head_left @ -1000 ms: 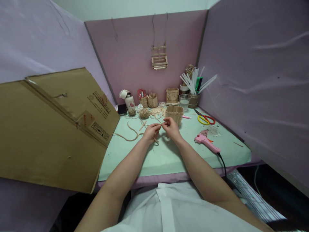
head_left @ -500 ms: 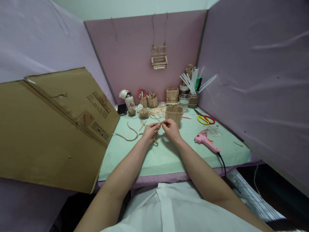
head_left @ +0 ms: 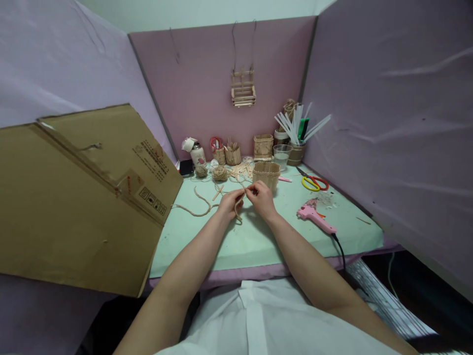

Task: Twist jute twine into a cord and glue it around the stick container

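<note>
My left hand [head_left: 230, 203] is closed on a brown braided cord [head_left: 237, 209], whose short end loops down below the fingers. The cord's other length [head_left: 199, 214] trails across the green tabletop to the left. My right hand [head_left: 260, 196] pinches at the cord's tip, its fingertips almost touching those of the left. Thin twine strands run up from the fingers toward a twine ball [head_left: 220, 173]. Just behind my right hand stands a small basket of wooden sticks [head_left: 266, 173], upright. The exact point of the grip is hidden by the fingers.
At right lie a pink glue gun [head_left: 316, 219] with a black cable and scissors [head_left: 314, 183] with red and yellow handles. Along the back stand a clear water cup [head_left: 282, 156], stick containers [head_left: 232, 154] and a bottle [head_left: 198, 154]. A large cardboard sheet [head_left: 92, 207] leans at left.
Both hands stay close together on the cord. My right hand has shifted very slightly left and up; everything else lies as before.
</note>
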A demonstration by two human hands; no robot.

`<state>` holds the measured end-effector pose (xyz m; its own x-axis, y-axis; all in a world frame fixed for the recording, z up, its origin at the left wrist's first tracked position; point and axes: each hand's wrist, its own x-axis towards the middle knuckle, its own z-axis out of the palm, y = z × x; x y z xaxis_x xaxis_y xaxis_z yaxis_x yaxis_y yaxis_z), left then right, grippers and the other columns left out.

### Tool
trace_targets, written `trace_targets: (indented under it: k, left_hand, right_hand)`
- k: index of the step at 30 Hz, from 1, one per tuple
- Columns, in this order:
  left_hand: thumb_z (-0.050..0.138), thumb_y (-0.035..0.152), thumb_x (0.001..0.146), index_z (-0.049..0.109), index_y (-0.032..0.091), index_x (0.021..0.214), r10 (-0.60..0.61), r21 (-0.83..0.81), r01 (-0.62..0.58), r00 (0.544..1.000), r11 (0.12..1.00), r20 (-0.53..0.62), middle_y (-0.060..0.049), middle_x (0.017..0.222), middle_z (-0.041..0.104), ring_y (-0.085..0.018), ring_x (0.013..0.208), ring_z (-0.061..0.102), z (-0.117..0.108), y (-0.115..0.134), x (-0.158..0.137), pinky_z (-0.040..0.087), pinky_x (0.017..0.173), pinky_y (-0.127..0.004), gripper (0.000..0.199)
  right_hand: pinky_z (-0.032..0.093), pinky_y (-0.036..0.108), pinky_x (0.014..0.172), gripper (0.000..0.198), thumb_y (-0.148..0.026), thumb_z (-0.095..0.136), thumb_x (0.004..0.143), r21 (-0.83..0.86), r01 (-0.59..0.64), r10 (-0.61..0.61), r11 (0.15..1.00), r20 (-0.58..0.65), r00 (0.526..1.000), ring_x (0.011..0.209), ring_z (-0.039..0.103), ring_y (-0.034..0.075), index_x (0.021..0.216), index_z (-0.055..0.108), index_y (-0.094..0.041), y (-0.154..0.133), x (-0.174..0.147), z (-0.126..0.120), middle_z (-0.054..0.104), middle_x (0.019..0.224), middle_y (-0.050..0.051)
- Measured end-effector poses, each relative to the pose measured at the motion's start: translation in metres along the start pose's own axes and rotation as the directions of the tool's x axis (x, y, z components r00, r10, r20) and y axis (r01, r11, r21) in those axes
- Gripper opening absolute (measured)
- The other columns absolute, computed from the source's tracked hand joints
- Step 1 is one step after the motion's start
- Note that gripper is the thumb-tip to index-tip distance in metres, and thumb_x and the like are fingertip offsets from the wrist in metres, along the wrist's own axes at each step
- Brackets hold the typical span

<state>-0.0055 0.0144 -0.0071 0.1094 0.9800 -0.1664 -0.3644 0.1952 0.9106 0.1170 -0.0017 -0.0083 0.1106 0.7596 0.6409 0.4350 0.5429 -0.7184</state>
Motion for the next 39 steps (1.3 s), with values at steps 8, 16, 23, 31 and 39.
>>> trace_targets:
  k: [8, 16, 23, 31, 39]
  left_hand:
    - [0.071, 0.019, 0.073, 0.059, 0.013, 0.079, -0.017, -0.057, 0.023, 0.995, 0.998, 0.103, -0.002, 0.070, 0.063, -0.006, 0.059, 0.057, 0.005, 0.007, -0.012, 0.046, 0.055, -0.017, 0.014]
    - [0.075, 0.033, 0.064, 0.059, 0.015, 0.079, 0.232, 0.156, -0.240, 0.971, 0.958, 0.063, 0.000, 0.071, 0.062, -0.008, 0.062, 0.056, 0.005, -0.001, -0.009, 0.040, 0.055, -0.019, 0.028]
    - [0.073, 0.039, 0.064, 0.059, 0.014, 0.075, 0.192, 0.252, -0.233, 0.965, 0.939, 0.178, -0.001, 0.067, 0.061, -0.007, 0.053, 0.046, 0.004, -0.001, -0.007, 0.032, 0.050, -0.021, 0.030]
    - [0.064, 0.032, 0.071, 0.059, 0.016, 0.065, 0.293, 0.530, -0.396, 0.917, 0.750, 0.270, 0.000, 0.057, 0.060, -0.010, 0.052, 0.047, 0.006, -0.005, -0.010, 0.035, 0.054, -0.024, 0.017]
    - [0.072, 0.038, 0.063, 0.062, 0.015, 0.065, 0.219, 0.400, -0.308, 0.942, 0.863, 0.253, -0.001, 0.055, 0.060, -0.008, 0.049, 0.044, 0.013, -0.002, -0.017, 0.033, 0.049, -0.023, 0.025]
  right_hand:
    - [0.037, 0.025, 0.056, 0.022, -0.039, 0.062, 0.069, 0.413, -0.469, 0.425, 0.781, 0.200, 0.883, 0.061, 0.048, 0.012, 0.072, 0.061, -0.018, 0.000, 0.005, -0.001, 0.057, 0.068, 0.000]
    - [0.035, 0.025, 0.055, 0.025, -0.041, 0.065, 0.065, 0.342, -0.460, 0.411, 0.819, 0.209, 0.887, 0.059, 0.046, 0.011, 0.070, 0.064, -0.017, 0.001, 0.006, -0.005, 0.059, 0.066, 0.000]
    - [0.038, 0.027, 0.058, 0.027, -0.044, 0.063, 0.067, 0.324, -0.412, 0.373, 0.852, 0.176, 0.911, 0.062, 0.050, 0.014, 0.070, 0.062, -0.018, 0.005, 0.006, -0.005, 0.060, 0.065, 0.000]
    - [0.038, 0.027, 0.058, 0.025, -0.043, 0.058, 0.066, 0.343, -0.420, 0.456, 0.840, -0.026, 0.890, 0.062, 0.049, 0.015, 0.065, 0.056, -0.019, 0.019, 0.007, 0.002, 0.057, 0.064, 0.000]
    - [0.034, 0.025, 0.051, 0.028, -0.047, 0.059, 0.065, 0.441, -0.452, 0.517, 0.775, -0.031, 0.856, 0.054, 0.042, 0.011, 0.068, 0.054, -0.020, 0.018, 0.010, -0.003, 0.049, 0.059, -0.003]
